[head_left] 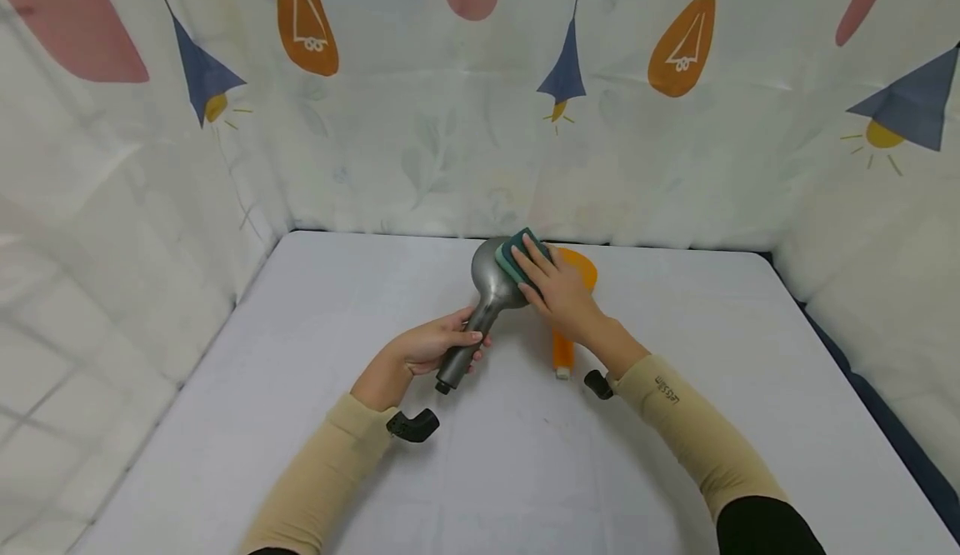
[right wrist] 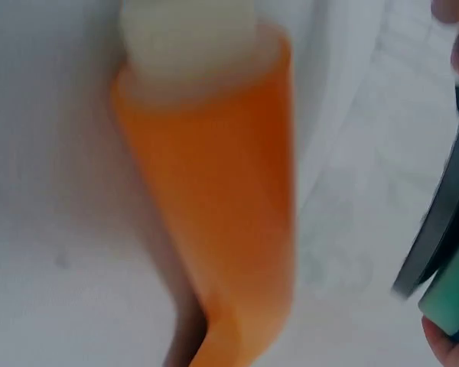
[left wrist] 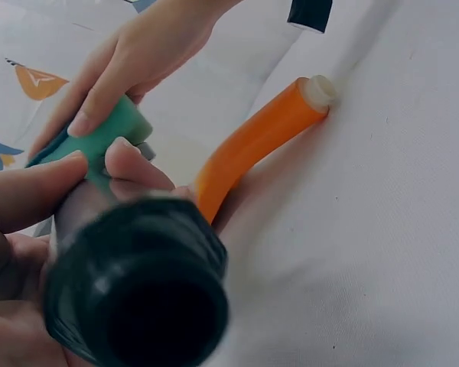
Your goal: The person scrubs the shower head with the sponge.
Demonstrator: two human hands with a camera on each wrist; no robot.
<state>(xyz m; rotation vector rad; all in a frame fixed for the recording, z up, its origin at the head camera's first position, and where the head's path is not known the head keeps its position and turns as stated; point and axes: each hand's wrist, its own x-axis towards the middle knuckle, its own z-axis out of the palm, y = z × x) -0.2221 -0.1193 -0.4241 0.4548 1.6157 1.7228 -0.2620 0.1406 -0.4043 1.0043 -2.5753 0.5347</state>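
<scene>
My left hand (head_left: 435, 343) grips the handle of a grey shower head (head_left: 487, 276), its round head tilted up and away from me. My right hand (head_left: 572, 298) holds a green sponge (head_left: 509, 262) with a darker scouring side against the edge of that head. In the left wrist view, the right thumb and fingers pinch the sponge (left wrist: 127, 126), while the threaded black end (left wrist: 138, 283) of the handle fills the foreground. Behind the right hand lies an orange shower head (head_left: 562, 353), its upper part partly covered by the hand. Its pale connector (left wrist: 319, 91) points toward me.
Everything is over a white-covered table (head_left: 300, 288). A printed fabric wall (head_left: 480, 155) with lamp and bulb patterns stands behind it and along the sides. Black camera mounts (head_left: 414, 427) stick out from both wrists, the right one near the orange handle.
</scene>
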